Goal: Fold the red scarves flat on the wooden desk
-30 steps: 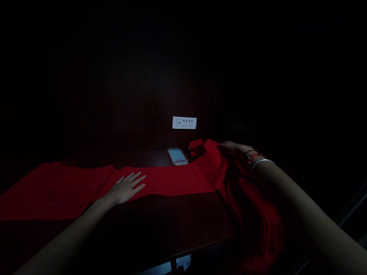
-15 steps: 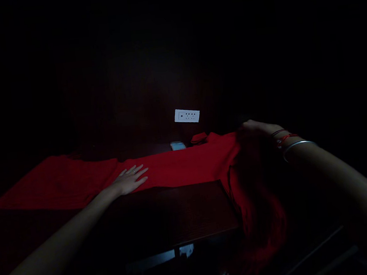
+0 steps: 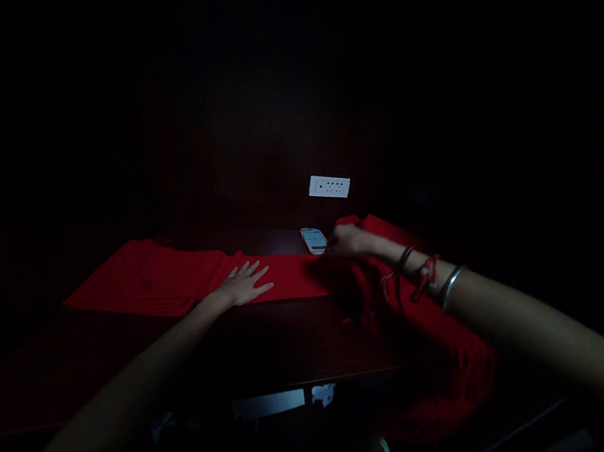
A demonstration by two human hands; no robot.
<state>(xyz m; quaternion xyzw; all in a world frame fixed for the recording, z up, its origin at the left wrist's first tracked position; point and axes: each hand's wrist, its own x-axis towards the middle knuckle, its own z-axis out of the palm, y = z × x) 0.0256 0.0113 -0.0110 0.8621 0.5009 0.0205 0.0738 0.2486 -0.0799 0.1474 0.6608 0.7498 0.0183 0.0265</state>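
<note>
A long red scarf [image 3: 296, 275] lies in a strip along the dark table, its left part spread wider and layered. My left hand [image 3: 243, 286] rests palm down on the strip, fingers spread, a ring on one of them. Farther right, my right hand [image 3: 347, 240] is closed on the scarf's far side, slightly blurred, with dark folds below it. From there the scarf drops over the table's right end, where its edge looks fringed. The fingertips of the right hand are hard to make out in the shadow.
A phone [image 3: 314, 240] with a lit screen lies behind the scarf, close to my right hand. On the dark wall behind is a white socket plate [image 3: 329, 186]. The table's front edge [image 3: 276, 388] runs below my hands. Most of the surroundings are black.
My right hand has moved left and a little nearer, from the table's right end to beside the phone, drawing scarf with it. My left hand stays flat on the scarf. The view has shifted slightly left.
</note>
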